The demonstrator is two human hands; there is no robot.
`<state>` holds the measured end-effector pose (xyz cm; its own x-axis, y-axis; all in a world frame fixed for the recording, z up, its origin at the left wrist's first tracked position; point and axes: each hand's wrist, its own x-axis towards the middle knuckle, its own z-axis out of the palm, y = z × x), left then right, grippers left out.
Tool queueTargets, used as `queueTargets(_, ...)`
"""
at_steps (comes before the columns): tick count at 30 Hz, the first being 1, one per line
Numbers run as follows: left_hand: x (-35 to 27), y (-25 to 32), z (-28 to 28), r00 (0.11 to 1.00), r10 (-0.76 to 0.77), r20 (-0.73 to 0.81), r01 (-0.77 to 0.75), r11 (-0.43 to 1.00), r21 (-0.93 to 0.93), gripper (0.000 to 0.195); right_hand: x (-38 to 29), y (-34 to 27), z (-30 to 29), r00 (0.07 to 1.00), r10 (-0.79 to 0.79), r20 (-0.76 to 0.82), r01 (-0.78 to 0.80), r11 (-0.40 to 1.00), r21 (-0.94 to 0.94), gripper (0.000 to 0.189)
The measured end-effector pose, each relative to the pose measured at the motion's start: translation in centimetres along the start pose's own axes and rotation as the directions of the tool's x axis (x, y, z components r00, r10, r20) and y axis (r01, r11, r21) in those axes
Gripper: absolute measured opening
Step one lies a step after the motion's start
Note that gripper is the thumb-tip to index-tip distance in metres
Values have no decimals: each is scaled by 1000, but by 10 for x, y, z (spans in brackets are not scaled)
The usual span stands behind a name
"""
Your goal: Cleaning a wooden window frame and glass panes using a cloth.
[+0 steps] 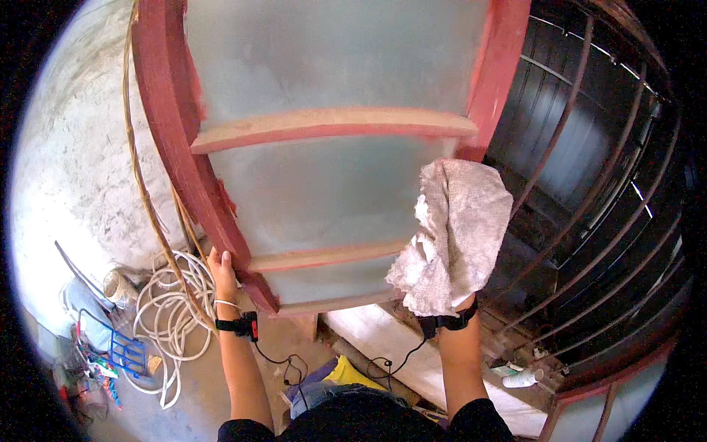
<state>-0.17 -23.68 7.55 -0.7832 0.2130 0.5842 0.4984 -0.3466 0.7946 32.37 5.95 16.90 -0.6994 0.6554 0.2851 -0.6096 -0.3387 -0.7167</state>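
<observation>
A red-painted frame [165, 83] with greyish glass panes [331, 182] stands before me, tilted. Pale crossbars [331, 124] with red edges divide the panes, and red smears run along the edges of the glass. My left hand [222, 271] grips the lower left side of the frame, thumb in sight and the other fingers mostly hidden. A worn, greyish-white cloth [469, 221] with ragged holes covers my right hand [467, 303] almost wholly. That cloth lies against the lower right part of the frame and glass. Both wrists wear black straps with cables.
Left of the frame, a coiled white hose [177, 309] lies on the floor by thin poles [138, 171], a bucket [117, 287] and a blue wire rack [126, 351]. Dark metal bars [596, 204] stand at right. A white board [381, 337] lies below, with a white container [522, 378] farther right.
</observation>
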Motion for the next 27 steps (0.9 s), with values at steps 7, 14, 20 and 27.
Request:
queueTargets(7,-6,3,-8,998,-3,-58,6,999,48,38,52,4,10,906,-418,74,424,886,-189,57)
queueTargets(14,-16,31,11,997,17,-74,-14,999,43,38,76,47,119,601,-769,217,588,241,-772,58)
queueTargets(20,-17,34,16,996,46,-75,-42,998,46,45,58,111,182,484,-629,608,639,-221,-737,44)
queueTargets(27,-18,38,17,998,10,-61,-11,1000,-11,49,50,127,183,387,-442,809,768,-330,-548,19)
